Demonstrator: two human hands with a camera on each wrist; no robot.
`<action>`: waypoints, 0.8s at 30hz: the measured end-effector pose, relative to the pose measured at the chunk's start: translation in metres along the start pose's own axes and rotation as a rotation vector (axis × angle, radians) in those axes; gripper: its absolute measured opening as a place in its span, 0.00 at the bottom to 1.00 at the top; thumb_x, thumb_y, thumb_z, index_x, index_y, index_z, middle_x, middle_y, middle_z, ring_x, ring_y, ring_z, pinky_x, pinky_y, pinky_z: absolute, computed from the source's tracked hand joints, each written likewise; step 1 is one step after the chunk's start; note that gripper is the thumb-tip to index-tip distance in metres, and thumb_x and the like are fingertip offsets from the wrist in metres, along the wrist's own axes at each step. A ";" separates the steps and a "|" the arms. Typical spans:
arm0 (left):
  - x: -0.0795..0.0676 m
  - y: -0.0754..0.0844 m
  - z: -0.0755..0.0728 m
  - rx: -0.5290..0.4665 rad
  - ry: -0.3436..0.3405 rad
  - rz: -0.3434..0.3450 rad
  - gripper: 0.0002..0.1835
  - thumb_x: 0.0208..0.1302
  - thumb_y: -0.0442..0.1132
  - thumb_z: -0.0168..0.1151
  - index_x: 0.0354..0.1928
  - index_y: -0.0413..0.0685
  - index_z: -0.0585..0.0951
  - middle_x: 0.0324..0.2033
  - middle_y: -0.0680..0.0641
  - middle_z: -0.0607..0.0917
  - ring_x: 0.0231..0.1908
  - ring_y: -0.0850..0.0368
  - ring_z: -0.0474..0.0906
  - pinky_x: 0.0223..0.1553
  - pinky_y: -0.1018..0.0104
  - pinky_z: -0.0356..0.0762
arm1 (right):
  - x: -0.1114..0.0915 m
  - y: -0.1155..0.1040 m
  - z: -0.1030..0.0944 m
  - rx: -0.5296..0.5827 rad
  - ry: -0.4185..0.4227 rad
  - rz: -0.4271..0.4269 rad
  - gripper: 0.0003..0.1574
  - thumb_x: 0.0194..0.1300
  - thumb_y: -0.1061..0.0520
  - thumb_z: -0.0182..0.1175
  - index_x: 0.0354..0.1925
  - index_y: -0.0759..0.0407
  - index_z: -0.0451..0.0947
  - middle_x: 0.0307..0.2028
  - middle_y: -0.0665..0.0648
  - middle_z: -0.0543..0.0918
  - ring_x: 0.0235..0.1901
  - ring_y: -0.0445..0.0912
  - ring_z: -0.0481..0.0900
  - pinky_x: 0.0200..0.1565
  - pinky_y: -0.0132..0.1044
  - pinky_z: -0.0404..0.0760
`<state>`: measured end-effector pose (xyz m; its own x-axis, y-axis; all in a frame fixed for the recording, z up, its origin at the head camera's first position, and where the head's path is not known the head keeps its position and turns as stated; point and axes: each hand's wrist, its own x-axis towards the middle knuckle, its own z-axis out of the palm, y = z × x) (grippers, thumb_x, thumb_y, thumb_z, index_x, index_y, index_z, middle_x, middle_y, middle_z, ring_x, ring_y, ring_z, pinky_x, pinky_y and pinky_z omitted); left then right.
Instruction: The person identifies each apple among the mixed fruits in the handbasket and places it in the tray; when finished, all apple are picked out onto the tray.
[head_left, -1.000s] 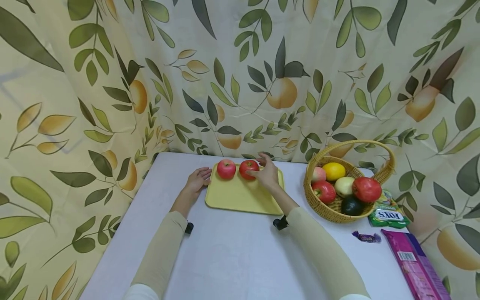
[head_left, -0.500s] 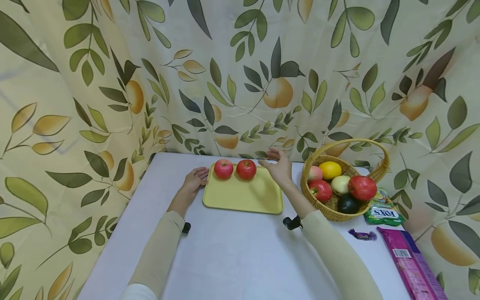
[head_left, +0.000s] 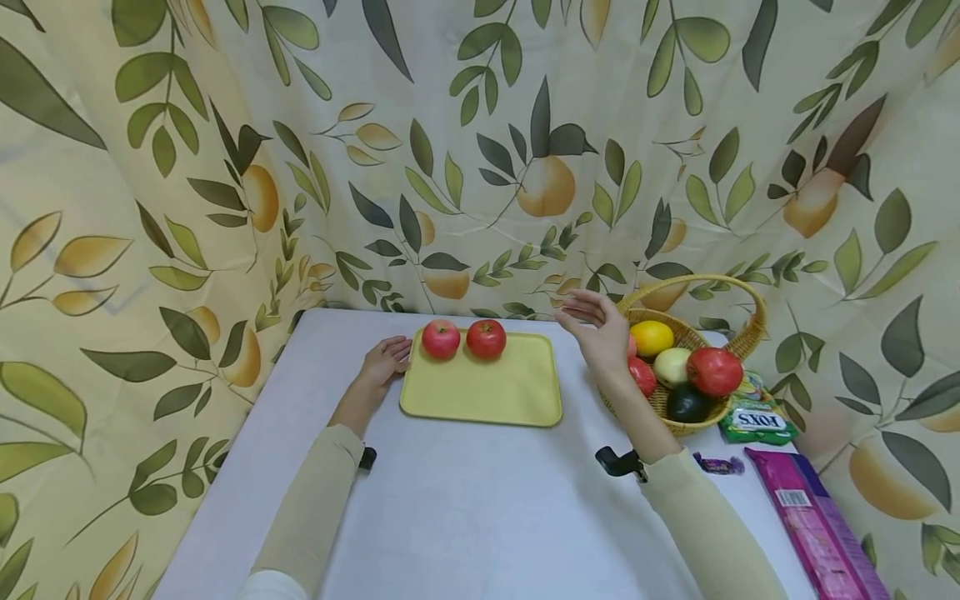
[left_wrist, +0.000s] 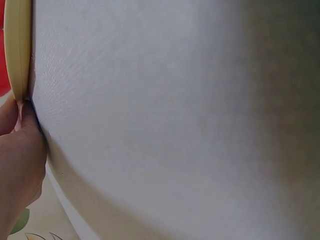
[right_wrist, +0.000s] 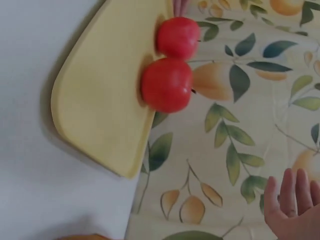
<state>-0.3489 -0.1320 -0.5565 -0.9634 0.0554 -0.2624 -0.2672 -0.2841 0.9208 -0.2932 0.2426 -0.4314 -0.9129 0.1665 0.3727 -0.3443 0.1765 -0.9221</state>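
On the yellow tray [head_left: 480, 392] two red apples sit side by side near its far edge: a pinkish-red apple [head_left: 440, 339] and a deeper red apple [head_left: 486, 339]. My left hand [head_left: 381, 363] rests at the tray's left edge, fingers extended, with the thumb right at the rim. The left wrist view shows this hand [left_wrist: 20, 160] low against the tray's edge. My right hand [head_left: 603, 337] is raised between tray and basket, holding nothing, its fingers loosely bent. It overlaps the left side of the wicker basket [head_left: 752, 329] in the head view.
In the basket are a lemon [head_left: 651, 338], a pale green fruit [head_left: 672, 365], a dark avocado [head_left: 688, 403] and a large red fruit [head_left: 715, 372]. Right of it lie a green FOX'S packet [head_left: 759, 421], a purple wrapped candy [head_left: 718, 464] and a magenta packet [head_left: 813, 517].
My right hand has let go of the deeper red apple, lifted off and moved right toward the basket. The left hand stays at the tray's edge. The head view has shifted slightly.
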 end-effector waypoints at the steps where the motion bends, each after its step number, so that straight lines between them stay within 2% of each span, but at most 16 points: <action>1: 0.000 -0.001 -0.001 0.005 -0.001 0.004 0.37 0.66 0.10 0.49 0.77 0.30 0.59 0.75 0.32 0.67 0.76 0.43 0.64 0.70 0.56 0.72 | -0.002 -0.002 -0.004 0.005 0.009 -0.004 0.29 0.65 0.61 0.74 0.62 0.60 0.79 0.55 0.69 0.85 0.49 0.45 0.87 0.50 0.27 0.83; 8: 0.002 -0.005 -0.001 0.014 0.011 0.004 0.37 0.67 0.11 0.50 0.77 0.32 0.60 0.75 0.34 0.68 0.75 0.45 0.65 0.70 0.56 0.71 | -0.015 -0.010 -0.032 -0.022 0.091 -0.013 0.26 0.65 0.61 0.73 0.60 0.59 0.80 0.52 0.64 0.87 0.47 0.41 0.86 0.49 0.26 0.81; 12: 0.003 -0.004 0.000 0.009 0.013 -0.004 0.38 0.67 0.11 0.50 0.78 0.32 0.60 0.75 0.34 0.67 0.76 0.45 0.64 0.71 0.55 0.69 | -0.021 -0.011 -0.051 0.017 0.145 0.003 0.28 0.63 0.63 0.74 0.61 0.64 0.79 0.52 0.65 0.87 0.47 0.42 0.87 0.46 0.24 0.83; 17: 0.004 -0.005 -0.001 0.001 0.015 -0.010 0.38 0.66 0.11 0.50 0.78 0.33 0.60 0.75 0.35 0.67 0.76 0.46 0.64 0.71 0.56 0.70 | -0.024 -0.006 -0.080 0.057 0.216 0.040 0.30 0.61 0.64 0.75 0.61 0.65 0.80 0.50 0.61 0.88 0.47 0.42 0.86 0.44 0.22 0.83; 24: 0.005 -0.007 -0.002 0.002 0.015 -0.002 0.37 0.66 0.11 0.51 0.77 0.33 0.61 0.75 0.35 0.68 0.75 0.46 0.64 0.67 0.61 0.74 | -0.030 0.013 -0.123 0.008 0.315 0.094 0.30 0.63 0.64 0.74 0.62 0.62 0.80 0.51 0.60 0.88 0.47 0.42 0.86 0.47 0.21 0.82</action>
<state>-0.3516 -0.1312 -0.5650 -0.9624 0.0417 -0.2685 -0.2692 -0.2819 0.9209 -0.2431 0.3591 -0.4421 -0.8286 0.4738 0.2983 -0.2642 0.1389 -0.9544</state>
